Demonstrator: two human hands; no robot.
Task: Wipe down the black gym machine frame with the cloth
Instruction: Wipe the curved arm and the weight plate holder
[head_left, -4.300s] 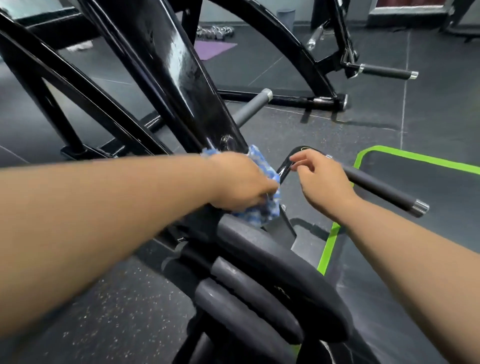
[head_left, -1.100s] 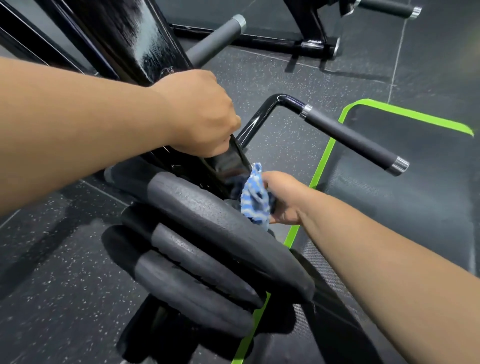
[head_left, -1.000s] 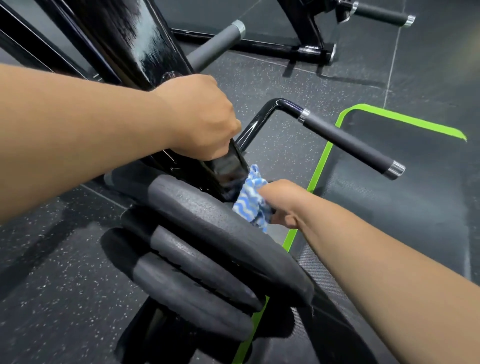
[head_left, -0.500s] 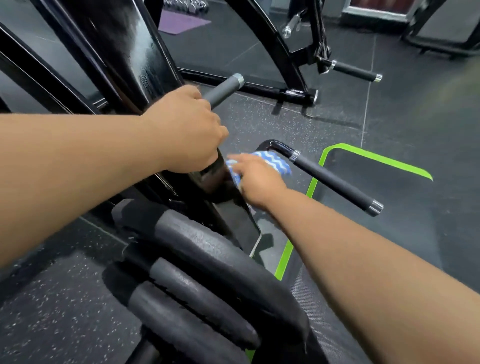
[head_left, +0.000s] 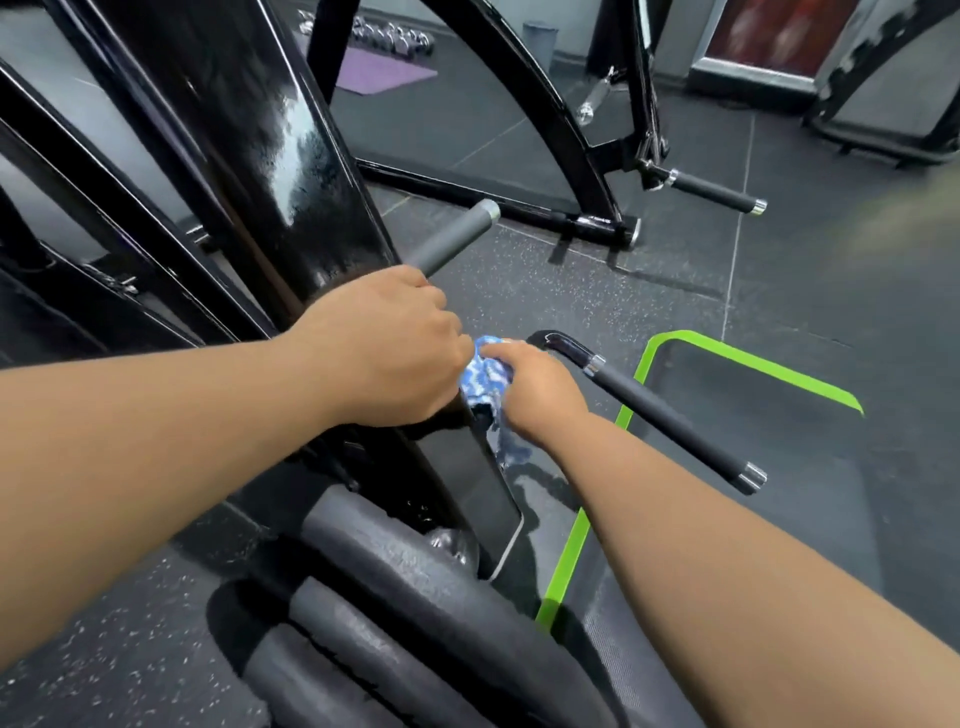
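The left hand (head_left: 384, 348) is curled round the glossy black frame (head_left: 291, 171). The right hand (head_left: 535, 389), just beside it, bunches the blue-and-white cloth (head_left: 485, 376) in its fingers against the frame's right edge, so the cloth sits between the two hands. A foam-gripped handle (head_left: 670, 421) juts out beyond the right hand, over a green-edged mat (head_left: 753, 364). Grey weight plates (head_left: 415, 597) are stacked below the wrists.

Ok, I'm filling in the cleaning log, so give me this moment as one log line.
stage: wiping | left hand: grips black machine frame | right hand: holds blue-and-white cloth against frame edge
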